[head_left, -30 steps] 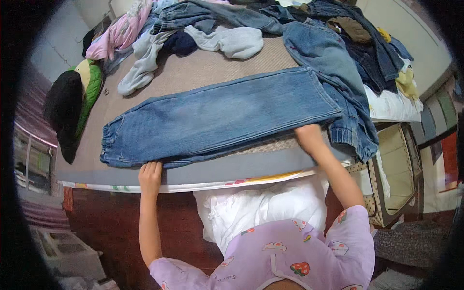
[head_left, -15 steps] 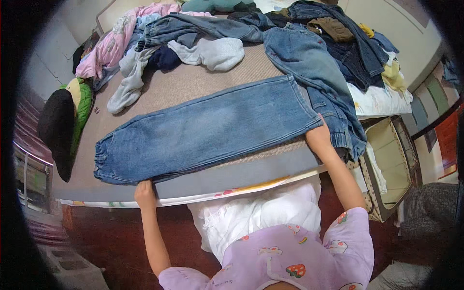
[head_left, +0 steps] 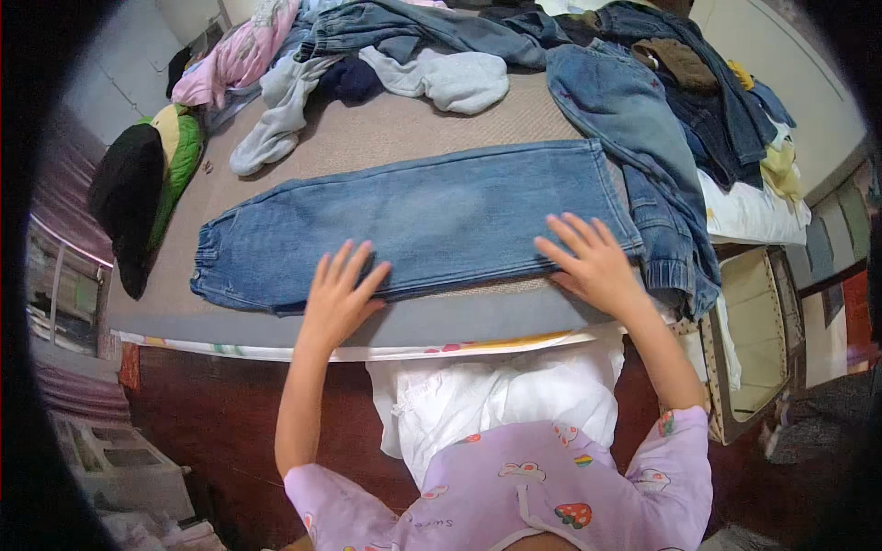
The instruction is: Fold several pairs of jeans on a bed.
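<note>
A pair of blue jeans (head_left: 432, 211) lies lengthwise across the near part of the bed, folded along its length, with the gathered waistband at the left and the leg hems at the right. On its near edge, left of the middle, my left hand (head_left: 342, 296) rests with fingers spread. My right hand (head_left: 593, 264) lies open over the hem end, its fingertips on the denim. Neither hand grips anything. Just right of the hems is another pair of jeans (head_left: 657, 174), rumpled and hanging toward the bed's near edge.
Across the far side are grey sweatpants (head_left: 441, 81), pink clothing (head_left: 239, 64), and a pile of dark denim (head_left: 707, 119). A green and black plush-looking item (head_left: 138, 193) sits at the left edge. An open fabric storage box (head_left: 749, 340) stands beside the bed at the right.
Both hands have let go of the jeans' near edge and now lie spread on top. My left hand moved right and farther in. The view shifted slightly.
</note>
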Tool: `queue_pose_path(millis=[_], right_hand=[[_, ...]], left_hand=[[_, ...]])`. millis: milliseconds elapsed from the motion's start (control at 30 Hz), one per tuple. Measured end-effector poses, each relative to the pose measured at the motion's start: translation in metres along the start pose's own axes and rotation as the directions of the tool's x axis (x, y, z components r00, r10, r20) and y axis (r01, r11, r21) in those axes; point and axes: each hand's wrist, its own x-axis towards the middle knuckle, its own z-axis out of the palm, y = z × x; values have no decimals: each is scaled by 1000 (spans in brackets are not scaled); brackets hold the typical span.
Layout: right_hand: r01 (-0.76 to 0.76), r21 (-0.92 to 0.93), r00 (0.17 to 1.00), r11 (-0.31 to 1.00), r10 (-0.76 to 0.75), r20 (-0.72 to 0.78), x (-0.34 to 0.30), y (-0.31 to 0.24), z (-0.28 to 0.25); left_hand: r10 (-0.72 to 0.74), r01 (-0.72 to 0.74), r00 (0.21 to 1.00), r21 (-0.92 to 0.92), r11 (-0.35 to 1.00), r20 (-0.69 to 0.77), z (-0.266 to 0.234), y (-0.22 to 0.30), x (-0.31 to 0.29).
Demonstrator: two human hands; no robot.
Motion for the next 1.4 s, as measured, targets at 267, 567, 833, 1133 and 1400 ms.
queue_pose_path(millis=[267,567,833,1133,1400], right_hand=[[-32,184,999,982,31,11,-6,23,57],[72,25,984,997,-67,-165,-20,17,56],[58,-150,945,987,-102,-309,10,30,44],[18,-78,988,997,-30,-154,-44,56,48],[-128,-133,992,983,126,-17,-47,50,45]], left_hand=[[40,-38,995,-25,999,91,43,-13,0],[93,-87,996,221,971,-15,37,-17,-15],[211,-187,953,125,974,-218,61,25,31],[194,-162,959,163,973,-207,54,-22,-24],[-46,75,992,258,963,-116,49,-64,-71]])
